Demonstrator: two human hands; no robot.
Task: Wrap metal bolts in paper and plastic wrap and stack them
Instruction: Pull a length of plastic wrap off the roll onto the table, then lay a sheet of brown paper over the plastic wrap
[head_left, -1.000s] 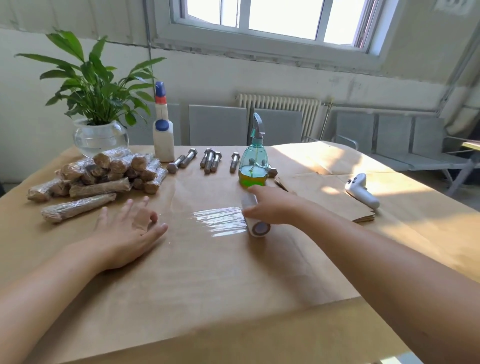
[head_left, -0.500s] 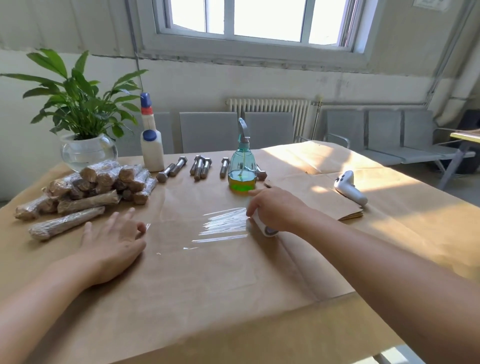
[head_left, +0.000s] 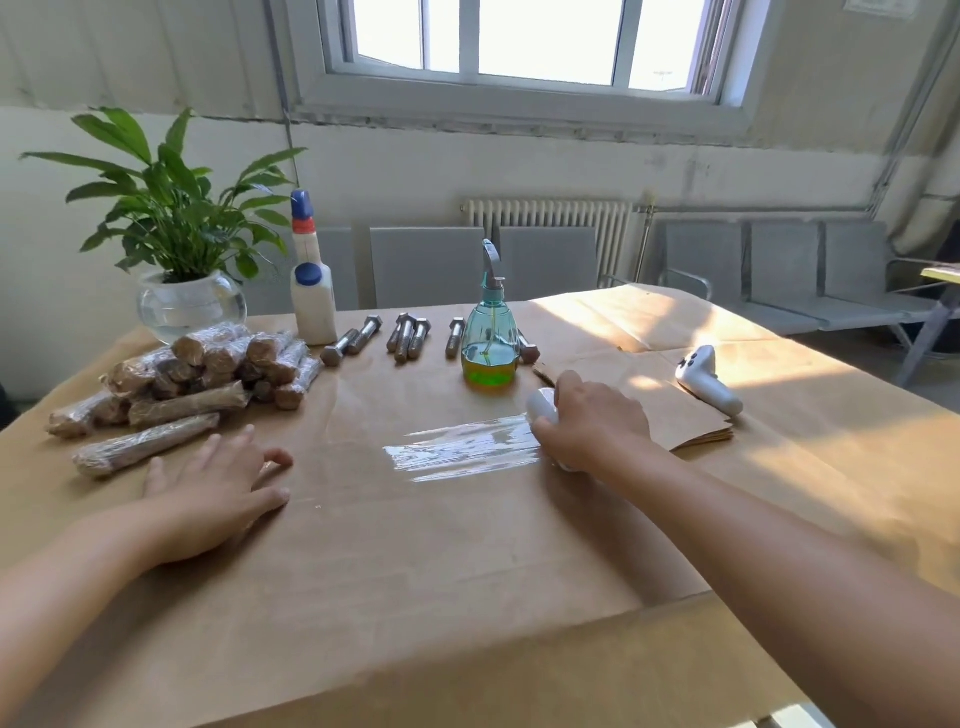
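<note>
Pin the film's free end flat with the open left hand (head_left: 218, 480); keep right hand (head_left: 589, 421) wrapped round the plastic wrap roll (head_left: 540, 408); pull slow, low, no wrinkles.

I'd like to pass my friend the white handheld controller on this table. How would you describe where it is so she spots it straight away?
Start at the window and come down to the sunlit right side of the table. The controller lies there on a stack of brown paper sheets, right of the spray bottle. It is the only curved white plastic gadget with buttons.
</note>
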